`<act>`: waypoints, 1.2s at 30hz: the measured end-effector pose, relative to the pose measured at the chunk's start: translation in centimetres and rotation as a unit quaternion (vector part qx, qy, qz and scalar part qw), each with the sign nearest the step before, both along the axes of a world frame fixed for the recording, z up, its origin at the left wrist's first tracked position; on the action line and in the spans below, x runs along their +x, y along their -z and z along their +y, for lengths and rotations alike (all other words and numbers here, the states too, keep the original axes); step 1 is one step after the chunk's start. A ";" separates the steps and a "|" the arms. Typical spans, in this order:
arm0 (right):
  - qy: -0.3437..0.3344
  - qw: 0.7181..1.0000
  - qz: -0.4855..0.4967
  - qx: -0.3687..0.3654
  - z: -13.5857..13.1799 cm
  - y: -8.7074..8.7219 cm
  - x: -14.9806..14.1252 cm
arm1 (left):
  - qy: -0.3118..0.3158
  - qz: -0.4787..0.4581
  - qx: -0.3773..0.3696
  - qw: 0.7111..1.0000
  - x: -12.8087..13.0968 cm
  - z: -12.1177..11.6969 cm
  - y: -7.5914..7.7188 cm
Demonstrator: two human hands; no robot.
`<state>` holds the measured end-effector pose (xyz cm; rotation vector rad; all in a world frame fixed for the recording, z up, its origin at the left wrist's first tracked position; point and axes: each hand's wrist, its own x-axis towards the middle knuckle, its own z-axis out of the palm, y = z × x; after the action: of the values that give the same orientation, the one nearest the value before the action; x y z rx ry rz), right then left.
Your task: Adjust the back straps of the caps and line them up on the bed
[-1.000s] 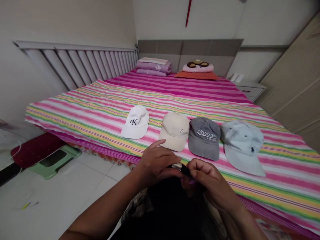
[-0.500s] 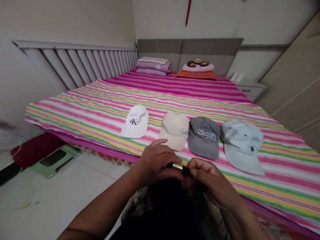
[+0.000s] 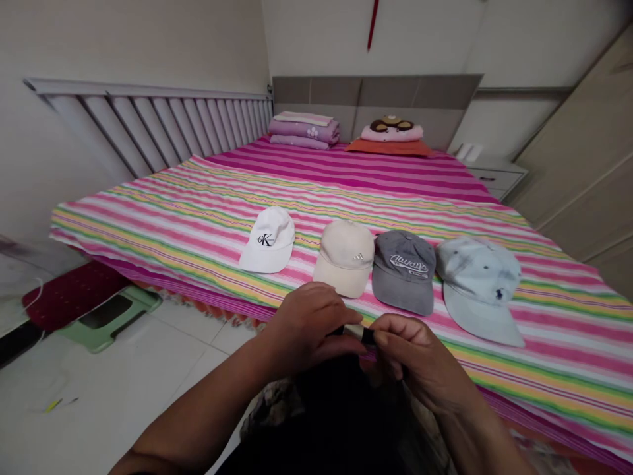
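Note:
A black strap with a shiny metal buckle (image 3: 353,332) is stretched between my hands, close to my body. My left hand (image 3: 309,326) is closed on its left end, fingers above and thumb below. On the other side my right hand (image 3: 418,346) pinches the black end of the strap. What the strap belongs to is lost against the dark clothing below. Beyond my hands lie a beige cap (image 3: 345,254) and a grey cap (image 3: 403,270), side by side. A white cap (image 3: 270,241) sits to their left, a pale blue cap (image 3: 479,284) to their right.
The caps lie on a striped bedspread (image 3: 173,204). Folded purple bedding (image 3: 304,132) and a pink pile with a plush face (image 3: 391,134) rest by the headboard (image 3: 415,99). A green stool (image 3: 111,323) is on the floor at left, beside a railing (image 3: 163,125).
The fingers of my left hand have dropped slightly, and the buckle has turned a little and shifted right. My right hand keeps its pinch. The caps have not moved.

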<state>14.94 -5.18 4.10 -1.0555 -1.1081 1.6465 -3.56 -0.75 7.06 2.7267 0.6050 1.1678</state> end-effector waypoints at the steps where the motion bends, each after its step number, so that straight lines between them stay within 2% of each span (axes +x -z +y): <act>1: 0.010 1.000 0.013 -0.003 0.0 0.0 -0.1 | 0.004 -0.005 -0.010 1.000 0.0 0.0 0.1; 8: 0.058 0.997 0.049 -0.015 -0.1 0.3 -1.1 | 0.054 -0.027 -0.084 0.995 0.0 -0.1 0.7; 14: 0.071 0.995 0.069 -0.014 -0.3 0.5 -1.4 | 0.041 -0.002 -0.095 0.995 -0.5 0.0 0.2; 22: 0.061 0.998 0.018 0.012 -0.6 0.0 -1.5 | 0.066 0.031 -0.130 0.989 -0.8 0.0 -0.7; 30: 0.032 0.998 0.045 0.013 -0.7 -0.5 -1.1 | 0.084 -0.041 -0.128 0.987 -0.2 0.5 -0.2; 33: 0.029 0.999 0.020 0.007 -0.6 -0.6 -0.8 | 0.098 -0.054 -0.174 0.978 -0.3 0.8 0.2; 36: 0.047 0.998 0.037 0.007 -0.5 -0.6 -1.2 | 0.115 -0.062 -0.250 0.960 -0.2 1.0 1.0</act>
<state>13.76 -5.70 4.75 -1.0135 -1.0057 1.5884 -3.74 0.26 6.03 2.2108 0.4715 0.9622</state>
